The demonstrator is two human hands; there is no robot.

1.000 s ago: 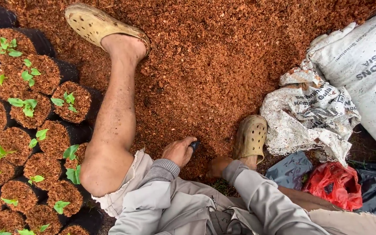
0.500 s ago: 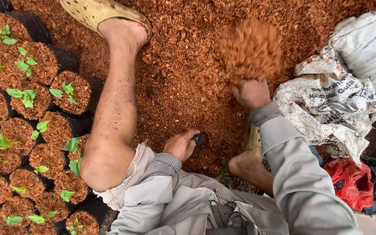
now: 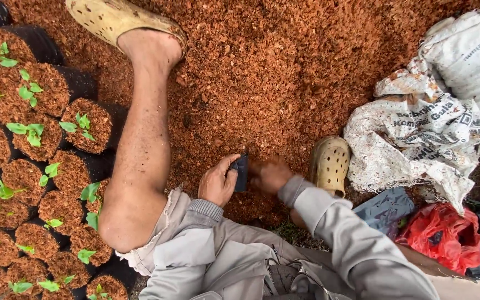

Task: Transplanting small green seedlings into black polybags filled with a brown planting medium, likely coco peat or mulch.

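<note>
My left hand [image 3: 218, 182] grips a small black nursery bag [image 3: 241, 171], holding it upright at the near edge of a wide heap of reddish-brown coir soil [image 3: 284, 72]. My right hand [image 3: 271, 174] is right beside the bag, fingers curled over soil at its mouth; whether it holds a handful is hard to tell. Both grey sleeves reach in from the bottom. My bare left leg [image 3: 140, 150] stretches across the soil to a tan clog [image 3: 119, 21]; a second tan clog [image 3: 329, 165] lies just right of my right hand.
Several black bags filled with soil and small green seedlings [image 3: 29, 133] stand in rows on the left. Crumpled white printed sacks [image 3: 418, 133] lie on the right, with a red plastic bag [image 3: 445, 236] and dark plastic below them.
My right hand, raised over the heap with soil scattering from it half a second ago, has come down next to the black bag. The left hand stayed on the bag.
</note>
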